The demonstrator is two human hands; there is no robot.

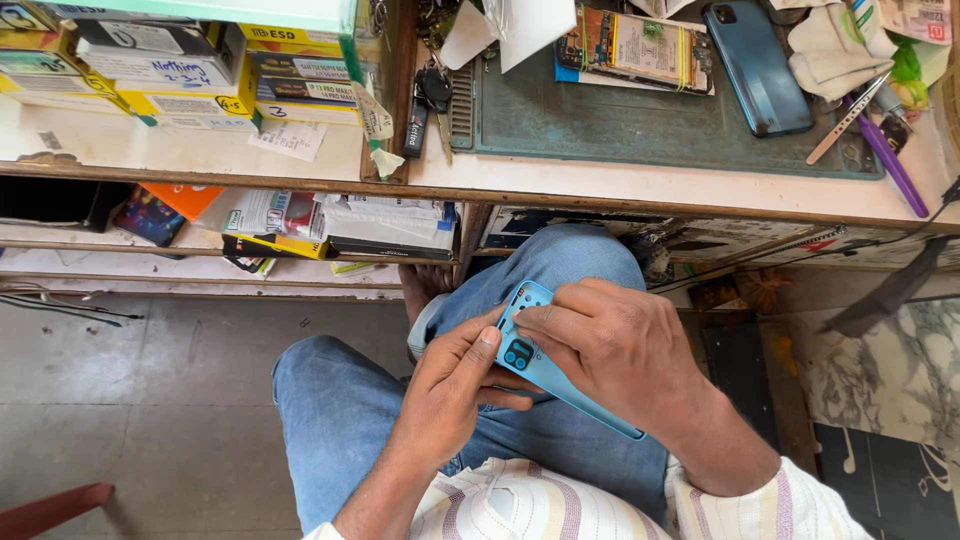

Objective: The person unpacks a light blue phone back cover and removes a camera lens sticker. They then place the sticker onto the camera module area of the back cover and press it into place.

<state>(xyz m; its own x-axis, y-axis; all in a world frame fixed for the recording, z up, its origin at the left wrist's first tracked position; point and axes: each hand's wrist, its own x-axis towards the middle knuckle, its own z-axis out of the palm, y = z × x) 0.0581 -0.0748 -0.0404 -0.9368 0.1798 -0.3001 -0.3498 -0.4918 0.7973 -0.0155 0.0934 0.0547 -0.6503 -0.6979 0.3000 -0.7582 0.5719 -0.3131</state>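
A light blue phone back cover point(533, 358) with camera cutouts rests over my lap, above my jeans-clad knees. My left hand point(455, 390) grips its lower side, thumb beside the camera cutouts. My right hand point(615, 345) lies over the cover's top, fingers curled on its upper edge. Most of the cover is hidden under my right hand.
The workbench edge point(640, 190) runs across above my knees. On it lie a green work mat point(600, 125), a dark blue phone point(757, 68), a circuit board point(635, 48), tweezers point(848, 118), a purple tool point(893, 165) and keys point(430, 92). Stacked boxes point(170, 70) at left; a shelf of packets point(330, 225) below.
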